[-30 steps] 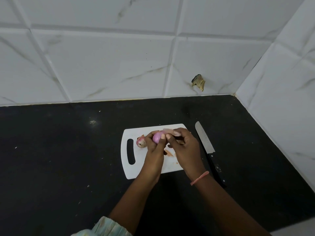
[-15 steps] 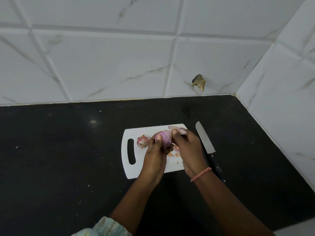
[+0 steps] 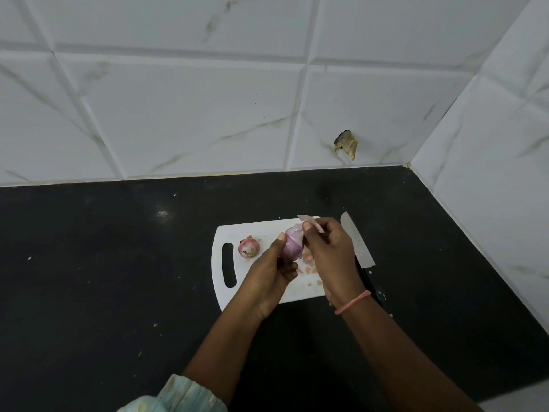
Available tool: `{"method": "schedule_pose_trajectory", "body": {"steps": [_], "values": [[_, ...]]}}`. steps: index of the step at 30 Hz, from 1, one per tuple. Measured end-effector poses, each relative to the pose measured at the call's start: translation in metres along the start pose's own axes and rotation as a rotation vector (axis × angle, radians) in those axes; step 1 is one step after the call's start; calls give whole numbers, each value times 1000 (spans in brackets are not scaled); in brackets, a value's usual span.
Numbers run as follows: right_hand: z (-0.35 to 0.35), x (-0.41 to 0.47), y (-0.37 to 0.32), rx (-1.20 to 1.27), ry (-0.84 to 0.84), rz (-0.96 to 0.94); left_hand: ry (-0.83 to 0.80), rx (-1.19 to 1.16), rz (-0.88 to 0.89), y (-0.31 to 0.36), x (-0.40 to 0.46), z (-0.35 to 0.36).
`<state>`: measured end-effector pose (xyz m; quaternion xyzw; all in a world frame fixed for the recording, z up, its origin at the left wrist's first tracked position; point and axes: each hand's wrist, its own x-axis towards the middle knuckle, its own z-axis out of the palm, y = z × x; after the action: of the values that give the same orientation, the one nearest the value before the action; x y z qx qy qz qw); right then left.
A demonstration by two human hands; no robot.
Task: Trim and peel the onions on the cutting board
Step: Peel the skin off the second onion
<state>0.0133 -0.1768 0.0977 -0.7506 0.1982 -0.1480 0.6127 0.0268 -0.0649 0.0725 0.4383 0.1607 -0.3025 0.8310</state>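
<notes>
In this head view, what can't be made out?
- Knife handle: mostly hidden behind the right hand and wrist.
- Held onion: lower side covered by the left hand.
- Cutting board near-right corner: under the right wrist.
- Scraps on the board: too small to identify.

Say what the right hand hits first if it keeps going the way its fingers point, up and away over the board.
Probably nothing close: the right hand, pinching peel off the held onion, points past the cutting board edge. Beyond lies bare black counter, then tiled wall. Depth unclear.
</notes>
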Motion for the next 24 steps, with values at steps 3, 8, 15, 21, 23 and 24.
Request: {"method": "schedule_pose_trajectory", "body": {"steps": [3, 8, 15, 21, 23, 24], "values": [[3, -1, 5, 216, 2, 135, -25, -10, 56, -1, -1, 0], [-6, 10, 1, 734, -9, 418, -49, -94, 57, -7, -1, -2], [-7, 6, -2, 684, -89, 378, -73, -128, -41, -6, 3, -1], [-6, 6, -4, 744, -82, 446, -77, -12, 21, -12, 10, -4], [-6, 9, -5, 882, -51, 576, -90, -85, -6, -11, 9, -2], [-6, 11, -5, 924, -37, 623, -99, -111, -23, -11, 9, -2]]}}
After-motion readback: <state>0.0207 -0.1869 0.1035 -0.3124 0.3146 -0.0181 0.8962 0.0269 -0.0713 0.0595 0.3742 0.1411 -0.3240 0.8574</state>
